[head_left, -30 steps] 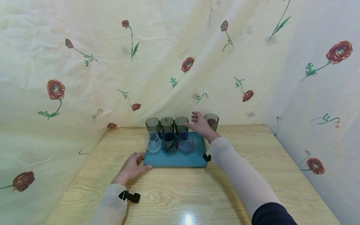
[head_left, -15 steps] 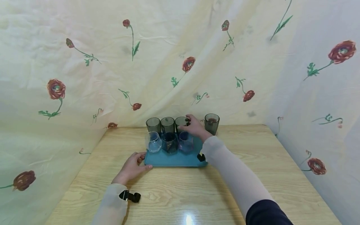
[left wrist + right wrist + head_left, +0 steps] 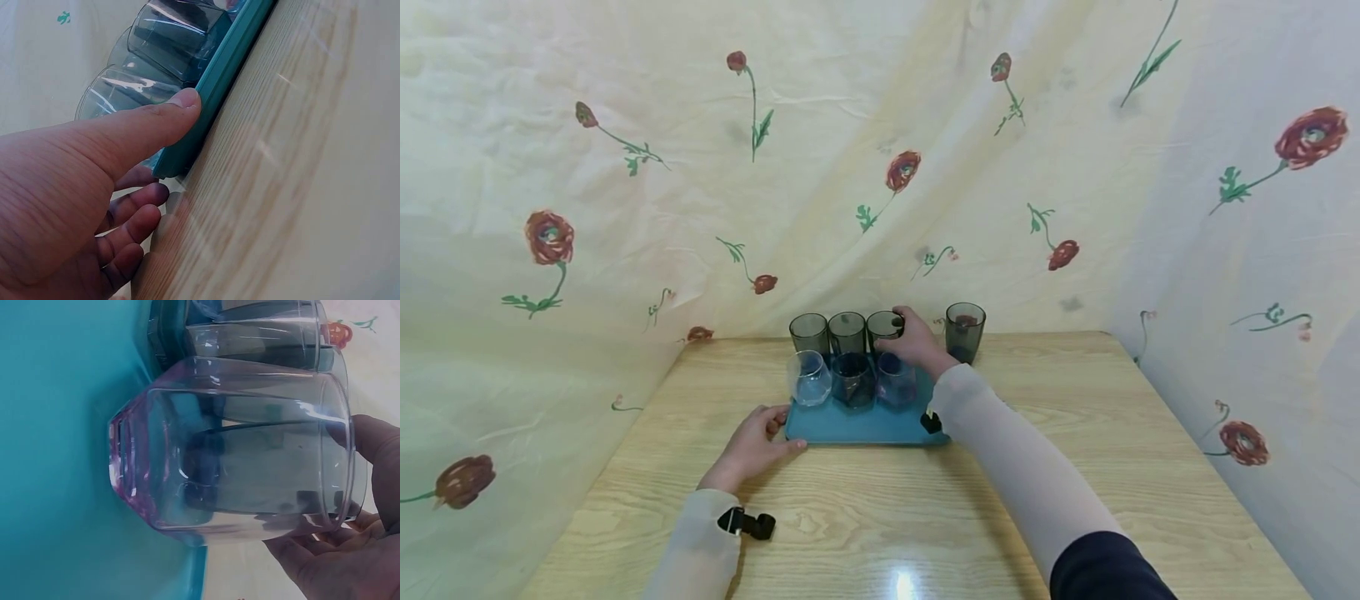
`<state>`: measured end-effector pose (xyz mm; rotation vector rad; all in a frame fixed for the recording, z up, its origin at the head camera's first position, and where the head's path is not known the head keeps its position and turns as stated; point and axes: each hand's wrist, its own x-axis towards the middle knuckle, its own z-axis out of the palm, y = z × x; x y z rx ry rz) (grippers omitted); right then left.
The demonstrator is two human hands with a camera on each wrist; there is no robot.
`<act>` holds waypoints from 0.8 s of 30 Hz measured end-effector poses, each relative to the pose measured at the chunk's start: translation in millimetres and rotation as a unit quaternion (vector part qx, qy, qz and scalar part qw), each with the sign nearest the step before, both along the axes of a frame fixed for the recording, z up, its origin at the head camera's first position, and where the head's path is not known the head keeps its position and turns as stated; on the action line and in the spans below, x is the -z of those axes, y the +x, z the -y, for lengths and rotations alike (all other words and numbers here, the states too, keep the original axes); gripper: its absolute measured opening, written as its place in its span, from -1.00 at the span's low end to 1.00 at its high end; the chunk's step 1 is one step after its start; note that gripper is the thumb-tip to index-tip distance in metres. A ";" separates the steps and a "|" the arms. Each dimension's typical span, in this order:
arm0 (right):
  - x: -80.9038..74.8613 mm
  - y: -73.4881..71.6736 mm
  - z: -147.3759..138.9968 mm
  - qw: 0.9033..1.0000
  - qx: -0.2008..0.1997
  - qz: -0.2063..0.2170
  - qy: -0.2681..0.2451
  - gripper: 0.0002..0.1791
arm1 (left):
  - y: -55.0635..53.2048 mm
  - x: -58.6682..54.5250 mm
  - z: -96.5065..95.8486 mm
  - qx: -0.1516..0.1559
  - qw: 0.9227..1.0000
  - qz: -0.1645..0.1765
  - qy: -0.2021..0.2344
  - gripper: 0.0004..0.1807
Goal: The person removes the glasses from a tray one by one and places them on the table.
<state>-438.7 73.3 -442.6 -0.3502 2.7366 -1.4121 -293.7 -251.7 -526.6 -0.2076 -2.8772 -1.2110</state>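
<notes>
My left hand (image 3: 752, 446) holds the near left corner of the blue tray (image 3: 857, 429). In the left wrist view its thumb lies on the tray's edge (image 3: 215, 87), with the fingers curled around the corner. At the back right of the tray, my right hand (image 3: 917, 340) grips a grey glass tumbler (image 3: 881, 323) by its upper part. In front of that tumbler stands a pink-tinted faceted glass (image 3: 153, 487), which covers much of it in the right wrist view. Left of the pink glass are a dark faceted glass (image 3: 853, 387) and a clear bluish one (image 3: 810, 387).
Two more grey tumblers (image 3: 808, 332) stand upright in the back row. Another grey tumbler (image 3: 965, 333) is right of the tray, beyond my right wrist. The wooden table (image 3: 865, 517) ends at a flowered cloth (image 3: 827, 208) at the back.
My right hand has moved left, away from the separate tumbler at the right, and taken hold of the right tumbler in the back row. The left hand stays on the tray.
</notes>
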 end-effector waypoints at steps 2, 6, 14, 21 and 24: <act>1.4 0.4 0.0 1.000 0.003 -0.006 0.000 -0.06 | 0.0 0.8 0.4 -0.001 1.000 0.001 0.001 -0.09; 4.9 1.5 -2.3 1.000 0.014 -0.016 -0.015 -0.07 | -0.2 1.3 0.3 0.000 1.000 0.002 -0.001 -0.10; 10.6 4.7 -10.5 0.996 0.033 -0.033 -0.071 -0.08 | 0.1 0.2 0.2 0.004 1.000 0.001 -0.001 -0.10; 3.8 11.0 -18.1 0.991 0.043 -0.042 -0.116 -0.06 | 0.4 -0.7 0.1 0.001 1.000 0.002 -0.003 -0.10; 1.9 13.2 -23.0 0.988 0.048 -0.050 -0.141 -0.05 | 0.1 -1.1 -0.5 0.000 1.000 0.003 -0.002 -0.10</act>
